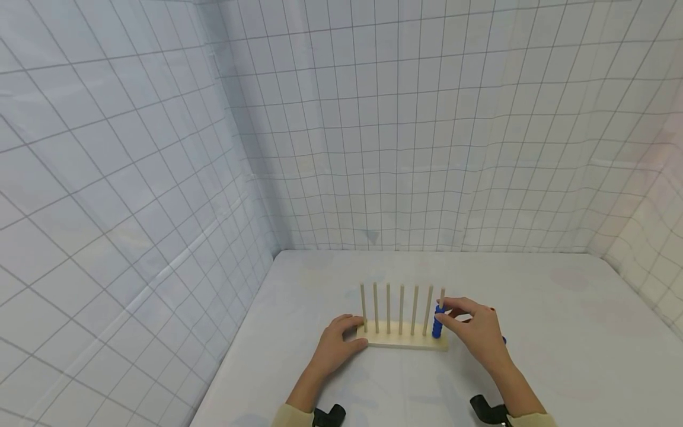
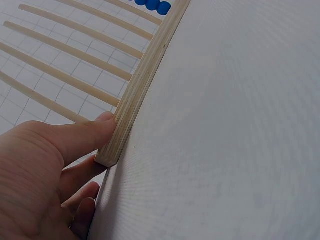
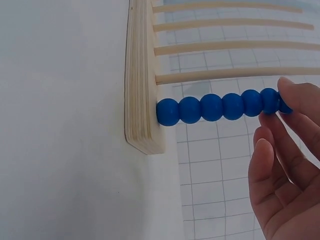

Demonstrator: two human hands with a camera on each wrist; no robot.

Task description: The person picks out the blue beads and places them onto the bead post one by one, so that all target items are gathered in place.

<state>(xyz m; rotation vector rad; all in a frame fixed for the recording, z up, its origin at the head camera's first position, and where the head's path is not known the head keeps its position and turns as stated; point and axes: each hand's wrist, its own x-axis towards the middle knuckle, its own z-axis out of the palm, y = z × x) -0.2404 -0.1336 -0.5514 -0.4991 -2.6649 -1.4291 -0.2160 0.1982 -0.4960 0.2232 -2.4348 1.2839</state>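
A pale wooden base with a row of upright pegs (image 1: 392, 338) stands on the table. My left hand (image 1: 336, 347) grips its left end; in the left wrist view the thumb lies on the plywood edge (image 2: 132, 97) and fingers reach behind. On the rightmost peg, several round blue beads (image 3: 211, 107) form a stack that reaches down to the base. My right hand (image 1: 477, 332) pinches the top blue bead (image 3: 285, 104) of that stack between thumb and fingertips. The other pegs (image 1: 388, 305) carry no beads.
A small blue thing (image 1: 504, 340), probably a bead, shows just past the right hand, mostly hidden by it. White cloth covers the table (image 1: 299, 284). Grid-patterned curtains (image 1: 373, 148) hang behind and at both sides. Black wrist devices (image 1: 329, 416) sit near the sleeves.
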